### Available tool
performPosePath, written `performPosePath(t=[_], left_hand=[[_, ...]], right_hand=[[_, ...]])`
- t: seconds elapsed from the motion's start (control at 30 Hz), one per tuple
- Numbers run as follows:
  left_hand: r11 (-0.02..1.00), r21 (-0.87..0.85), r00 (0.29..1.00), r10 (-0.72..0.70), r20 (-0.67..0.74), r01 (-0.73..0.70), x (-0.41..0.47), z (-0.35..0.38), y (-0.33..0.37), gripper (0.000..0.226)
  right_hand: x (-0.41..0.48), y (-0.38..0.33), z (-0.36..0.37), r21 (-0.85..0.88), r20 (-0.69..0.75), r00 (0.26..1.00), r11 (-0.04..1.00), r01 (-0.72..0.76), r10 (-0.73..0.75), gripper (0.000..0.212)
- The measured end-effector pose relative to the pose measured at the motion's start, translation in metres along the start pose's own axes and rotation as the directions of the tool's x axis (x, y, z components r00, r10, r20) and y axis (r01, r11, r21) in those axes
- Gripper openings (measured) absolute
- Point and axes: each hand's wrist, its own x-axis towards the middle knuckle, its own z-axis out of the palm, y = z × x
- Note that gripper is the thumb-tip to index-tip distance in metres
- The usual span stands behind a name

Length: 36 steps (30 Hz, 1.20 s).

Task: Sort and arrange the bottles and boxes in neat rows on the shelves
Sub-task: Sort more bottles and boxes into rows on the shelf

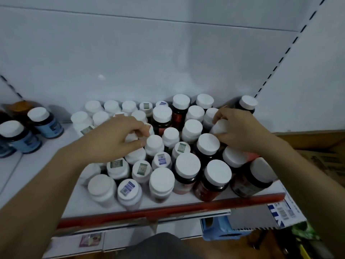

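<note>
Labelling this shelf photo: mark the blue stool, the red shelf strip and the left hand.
blue stool [214,226], head view, its top.
red shelf strip [168,210], head view, mid-length.
left hand [113,137], head view, its back.

A white metal shelf [74,200] carries a crowd of white-capped bottles [169,135] from back edge to front edge across its middle and right end; small white plastic bottles [119,169] stand on the crowd's left side, dark red-labelled jars [214,176] on its right; dark blue-labelled bottles [43,120] stand apart at the left end. The left hand [115,135] pinches a small white-capped bottle [133,137] mid-crowd; the right hand [240,131] grips a tilted white bottle [219,127] near the back right corner.
</note>
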Motion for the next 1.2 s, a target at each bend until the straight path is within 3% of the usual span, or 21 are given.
performPosePath(t=[0.07,0.13,0.2,0.3,0.37,0.43,0.53,0.63,0.7,0.8,0.83,0.9,1.0,1.07,1.13,1.2], left_hand=[[0.999,0.035,0.996,0.009,-0.084,-0.006,0.002,0.008,0.002,0.019],[0.994,0.110,0.995,0.023,-0.096,-0.012,0.007,0.014,0.005,0.029],[0.959,0.283,0.999,0.014,-0.030,-0.005,0.013,0.022,0.010,0.030],[0.914,0.406,0.998,-0.037,0.044,0.016,0.019,0.025,0.015,0.026],[0.956,0.292,0.998,-0.047,0.040,0.033,0.016,0.018,0.012,0.029],[0.995,0.035,0.994,-0.094,-0.060,0.097,0.008,0.005,0.008,0.035],[0.910,-0.392,0.917,-0.265,-0.299,0.136,-0.010,-0.012,0.007,0.024],[0.630,-0.776,0.843,-0.429,-0.324,0.022,-0.029,-0.018,0.005,0.019],[0.313,-0.942,0.821,-0.500,-0.274,-0.124,-0.044,-0.022,0.004,0.017],[-0.304,-0.904,0.845,-0.525,-0.106,-0.302,-0.078,-0.039,0.001,0.030],[-0.428,-0.839,0.851,-0.519,-0.076,-0.336,-0.091,-0.046,-0.003,0.038],[-0.488,-0.786,0.846,-0.527,-0.082,-0.380,-0.122,-0.060,-0.018,0.043],[-0.437,-0.813,0.834,-0.542,-0.104,-0.385,-0.180,-0.079,-0.050,0.050],[-0.415,-0.820,0.829,-0.546,-0.123,-0.395,-0.229,-0.091,-0.076,0.047],[-0.387,-0.806,0.793,-0.589,-0.158,-0.448,-0.292,-0.105,-0.105,0.040],[-0.429,-0.754,0.774,-0.611,-0.162,-0.497,-0.340,-0.115,-0.119,0.032]], right_hand=[[-0.005,-0.011,0.001,-0.116,-0.129,0.989,0.992,0.053,-0.068,0.029],[-0.012,-0.033,0.000,-0.196,-0.224,0.938,0.955,0.222,-0.264,0.025],[-0.017,-0.058,0.000,-0.289,-0.099,0.897,0.875,0.388,-0.431,0.025],[-0.013,-0.080,0.005,-0.420,0.197,0.899,0.795,0.438,-0.391,0.037],[-0.007,-0.086,0.007,-0.461,0.269,0.890,0.763,0.454,-0.367,0.042],[-0.001,-0.088,0.010,-0.476,0.302,0.866,0.725,0.498,-0.397,0.044],[0.004,-0.087,0.011,-0.448,0.347,0.835,0.707,0.548,-0.427,0.043],[0.001,-0.080,-0.011,-0.336,0.312,0.847,0.784,0.522,-0.430,0.043],[-0.008,-0.082,-0.033,-0.173,0.182,0.879,0.866,0.469,-0.440,0.039],[-0.025,-0.108,-0.042,0.133,-0.082,0.941,0.932,0.337,-0.328,0.037],[-0.032,-0.126,-0.037,0.267,-0.159,0.947,0.911,0.315,-0.280,0.037],[-0.042,-0.169,-0.013,0.560,-0.261,0.940,0.759,0.333,-0.219,0.026],[-0.049,-0.257,0.040,0.853,-0.254,0.961,0.443,0.276,-0.111,0.020],[-0.052,-0.326,0.080,0.982,-0.122,0.992,0.141,0.125,-0.036,0.022],[-0.052,-0.404,0.122,0.990,0.054,0.998,-0.131,-0.058,-0.035,0.020],[-0.054,-0.454,0.152,0.958,0.163,0.986,-0.233,-0.167,-0.035,0.020]])
